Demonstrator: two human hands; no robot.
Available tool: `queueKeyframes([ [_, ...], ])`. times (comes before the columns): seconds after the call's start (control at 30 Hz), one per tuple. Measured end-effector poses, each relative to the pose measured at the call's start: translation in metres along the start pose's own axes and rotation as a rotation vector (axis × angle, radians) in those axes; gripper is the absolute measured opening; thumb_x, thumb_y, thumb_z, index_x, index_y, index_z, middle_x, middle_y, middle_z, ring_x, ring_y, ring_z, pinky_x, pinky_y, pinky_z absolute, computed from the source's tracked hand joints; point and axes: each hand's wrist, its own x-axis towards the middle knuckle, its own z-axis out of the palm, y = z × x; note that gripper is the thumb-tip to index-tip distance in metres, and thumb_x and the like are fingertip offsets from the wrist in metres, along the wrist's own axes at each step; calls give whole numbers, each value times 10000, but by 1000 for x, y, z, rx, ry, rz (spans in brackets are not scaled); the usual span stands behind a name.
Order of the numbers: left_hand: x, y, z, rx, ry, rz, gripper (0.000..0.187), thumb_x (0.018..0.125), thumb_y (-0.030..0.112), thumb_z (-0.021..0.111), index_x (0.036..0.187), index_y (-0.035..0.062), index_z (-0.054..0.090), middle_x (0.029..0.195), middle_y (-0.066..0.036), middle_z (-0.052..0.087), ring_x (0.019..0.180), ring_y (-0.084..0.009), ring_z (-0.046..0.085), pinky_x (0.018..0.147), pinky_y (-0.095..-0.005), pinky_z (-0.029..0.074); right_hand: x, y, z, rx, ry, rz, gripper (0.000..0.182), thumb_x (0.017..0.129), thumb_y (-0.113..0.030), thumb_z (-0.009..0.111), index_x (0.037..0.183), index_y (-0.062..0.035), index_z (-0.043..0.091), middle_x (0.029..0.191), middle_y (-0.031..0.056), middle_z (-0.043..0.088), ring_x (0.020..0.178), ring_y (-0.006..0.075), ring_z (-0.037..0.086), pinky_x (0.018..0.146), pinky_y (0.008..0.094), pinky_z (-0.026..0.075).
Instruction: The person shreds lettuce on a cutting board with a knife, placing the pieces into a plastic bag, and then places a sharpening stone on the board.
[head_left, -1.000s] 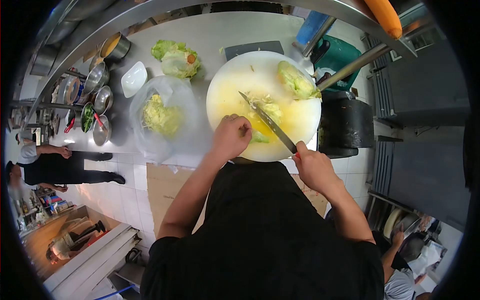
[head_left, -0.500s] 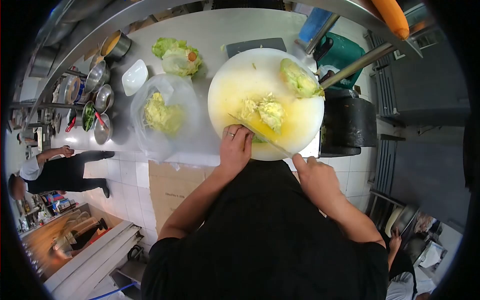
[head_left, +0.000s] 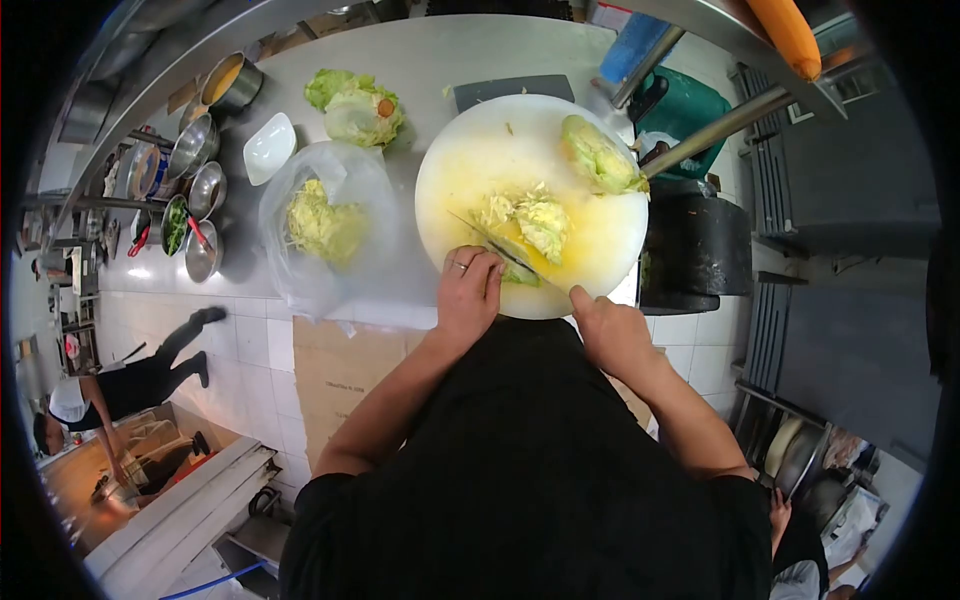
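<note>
My right hand [head_left: 612, 330] is closed round the handle of a kitchen knife [head_left: 525, 262], whose blade slants up and left across the round white cutting board [head_left: 450, 160]. My left hand [head_left: 468, 295], a ring on one finger, has its curled fingers pressed on a piece of lettuce [head_left: 520, 274] beside the blade; the hand partly hides that piece. Just beyond the knife lies a pile of shredded lettuce [head_left: 540, 222]. A larger lettuce chunk [head_left: 598, 155] rests at the board's far right. Left of the board, an open plastic bag [head_left: 280, 215] holds more shredded lettuce [head_left: 325, 225].
A lettuce head [head_left: 360, 112] and a white dish [head_left: 270, 148] stand on the steel counter [head_left: 420, 60]. Metal bowls [head_left: 207, 190] line its left side. A black bin [head_left: 700, 245] is at right, and a metal rail [head_left: 725, 128] crosses there. Another person [head_left: 130, 390] bends at far left.
My right hand has shifted slightly up and left, and the knife blade with it. My left hand stays nearly in place. The person at left has bent over and reached down.
</note>
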Motion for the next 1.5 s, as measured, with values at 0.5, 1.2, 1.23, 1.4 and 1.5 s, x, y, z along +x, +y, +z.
queueKeyframes([
  [0.5, -1, -1, 0, -9, 1, 21, 159, 853, -28, 705, 986, 35, 645, 993, -156, 613, 951, -382, 602, 832, -469, 507, -22, -19, -56, 7, 1, 30, 166, 936, -73, 602, 1078, -60, 518, 755, 175, 656, 608, 370, 681, 522, 474, 538],
  [1.2, -4, -5, 3, -2, 30, 39, 161, 828, -61, 721, 958, 20, 671, 1009, -149, 626, 956, -363, 608, 841, -450, 504, -15, -11, -41, -23, -35, 28, 177, 928, -70, 581, 1091, -62, 514, 744, 167, 652, 605, 335, 698, 509, 424, 557],
  [1.23, -5, -4, 2, 7, 29, 34, 160, 830, -59, 722, 960, 20, 673, 1008, -149, 626, 958, -363, 610, 842, -450, 504, -21, -17, -49, -21, -37, 30, 177, 928, -70, 581, 1091, -62, 514, 744, 167, 652, 605, 335, 698, 509, 424, 557],
  [1.4, -7, -3, 2, 5, 35, 26, 161, 832, -59, 723, 964, 19, 674, 1004, -149, 625, 952, -364, 609, 844, -450, 505, -9, -8, -3, -26, 27, 8, 179, 913, -61, 599, 1070, -70, 515, 726, 139, 642, 593, 306, 701, 508, 405, 557],
  [1.5, -7, -5, 1, 9, 19, 39, 163, 832, -63, 720, 964, 19, 672, 1001, -148, 625, 944, -364, 607, 845, -450, 504, -6, -1, -20, 20, -21, 3, 170, 917, -71, 600, 1065, -55, 518, 735, 162, 648, 578, 344, 676, 515, 452, 537],
])
